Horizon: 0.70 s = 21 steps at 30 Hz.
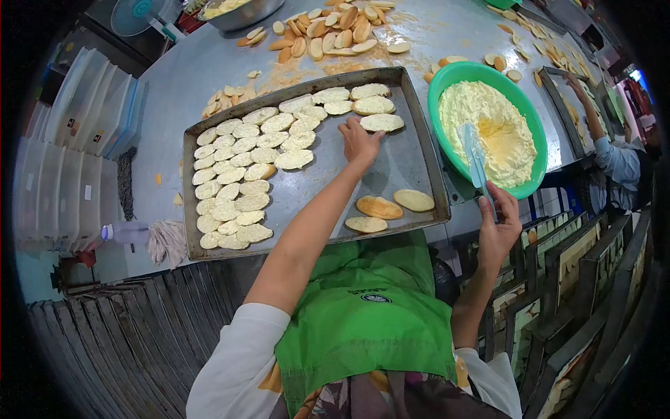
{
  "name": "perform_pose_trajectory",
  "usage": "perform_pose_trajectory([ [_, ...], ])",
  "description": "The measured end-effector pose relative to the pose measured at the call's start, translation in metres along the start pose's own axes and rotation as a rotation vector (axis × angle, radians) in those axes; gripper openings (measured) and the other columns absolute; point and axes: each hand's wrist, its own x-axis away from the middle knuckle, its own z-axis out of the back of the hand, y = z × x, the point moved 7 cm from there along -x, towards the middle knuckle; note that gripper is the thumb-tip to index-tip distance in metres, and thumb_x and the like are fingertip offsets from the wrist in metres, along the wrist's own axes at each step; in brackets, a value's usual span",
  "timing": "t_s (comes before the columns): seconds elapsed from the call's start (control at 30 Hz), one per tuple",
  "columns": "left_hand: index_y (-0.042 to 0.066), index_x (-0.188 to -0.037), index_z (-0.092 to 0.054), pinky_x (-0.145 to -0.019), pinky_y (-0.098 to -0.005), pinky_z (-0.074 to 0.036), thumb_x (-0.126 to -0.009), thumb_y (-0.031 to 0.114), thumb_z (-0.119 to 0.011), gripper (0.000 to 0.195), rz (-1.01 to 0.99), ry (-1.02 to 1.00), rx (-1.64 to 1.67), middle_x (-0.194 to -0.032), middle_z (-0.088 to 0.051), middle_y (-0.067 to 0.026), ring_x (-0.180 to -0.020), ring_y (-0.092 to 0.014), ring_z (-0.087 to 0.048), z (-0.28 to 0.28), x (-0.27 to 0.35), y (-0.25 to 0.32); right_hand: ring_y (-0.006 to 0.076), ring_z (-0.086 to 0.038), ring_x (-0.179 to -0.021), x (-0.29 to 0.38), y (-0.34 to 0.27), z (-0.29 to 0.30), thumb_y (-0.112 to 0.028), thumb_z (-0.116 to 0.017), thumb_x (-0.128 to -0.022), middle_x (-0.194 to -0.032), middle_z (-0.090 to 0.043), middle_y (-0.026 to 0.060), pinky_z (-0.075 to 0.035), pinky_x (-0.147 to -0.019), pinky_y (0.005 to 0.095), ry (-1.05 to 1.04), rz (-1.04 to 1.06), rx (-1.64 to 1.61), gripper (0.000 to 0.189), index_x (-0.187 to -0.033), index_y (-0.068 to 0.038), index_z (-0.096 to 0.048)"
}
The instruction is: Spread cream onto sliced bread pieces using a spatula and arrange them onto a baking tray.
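My left hand (pixel 361 142) is over the metal baking tray (pixel 309 180), its thumb and fingers around the left end of a cream-coated bread slice (pixel 384 123). Rows of similar coated slices (pixel 246 145) fill the tray's left side and run along its far edge. Uncoated slices (pixel 379 207) lie near the close right corner. In my right hand (pixel 498 220) is the handle of a pale blue spatula (pixel 473 157). Its cream-smeared blade rests over the yellow cream (pixel 484 112) in a green basin (pixel 539 152), just right of the tray.
Bread slices (pixel 335 29) are heaped beyond the tray on the metal table (pixel 209 57). Crumbs and a cloth (pixel 166 242) lie at left, near plastic bins (pixel 57 194). Upright trays (pixel 581 262) crowd the lower right, more (pixel 120 340) the lower left. A co-worker's arm (pixel 591 112) reaches over another tray.
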Motion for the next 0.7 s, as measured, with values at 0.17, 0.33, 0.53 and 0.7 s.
perform_pose_trajectory([
  [0.17,0.0,-0.111,-0.033,-0.086,-0.0383,-0.038,-0.067,0.031,-0.074,0.067,-0.34,0.01,-0.042,-0.109,-0.035,-0.0188,-0.102,-0.035,-0.041,-0.004,0.027,0.027,0.0174,-0.056,-0.086,-0.024,-0.005,0.032,0.005,-0.059,-0.074,-0.091,-0.059,0.0077,-0.043,-0.074,0.0269,0.082,0.13,0.205,0.024,-0.097,-0.002,-0.064],
  [0.33,0.005,-0.1,-0.05,-0.085,-0.0435,-0.033,-0.064,0.029,-0.073,0.048,-0.732,-0.562,-0.332,-0.103,-0.041,-0.0138,-0.105,-0.032,-0.039,-0.029,0.104,0.047,0.0279,-0.06,-0.076,-0.079,-0.014,0.059,-0.007,-0.057,-0.078,-0.085,-0.061,0.0133,-0.046,-0.069,0.0327,0.007,0.154,0.664,0.02,-0.097,-0.005,-0.063],
  [0.53,0.006,-0.099,-0.054,-0.082,-0.0437,-0.035,-0.069,0.027,-0.068,0.039,-0.732,-0.86,-0.348,-0.098,-0.049,-0.0128,-0.092,-0.031,-0.048,-0.043,0.125,0.045,0.0349,-0.06,-0.08,-0.15,0.001,0.02,-0.011,-0.056,-0.068,-0.087,-0.062,0.02,-0.048,-0.07,0.0422,-0.334,0.044,1.193,0.021,-0.086,-0.002,-0.063],
  [0.7,0.001,-0.11,-0.044,-0.073,-0.0311,-0.046,-0.087,0.027,-0.053,0.036,-0.094,-0.847,0.412,-0.103,-0.052,-0.0145,-0.087,-0.024,-0.055,-0.015,0.121,0.031,0.0376,-0.059,-0.084,-0.178,0.043,-0.039,-0.008,-0.054,-0.065,-0.086,-0.061,0.0241,-0.048,-0.072,0.0433,-0.573,0.099,1.124,0.02,-0.08,0.003,-0.062],
])
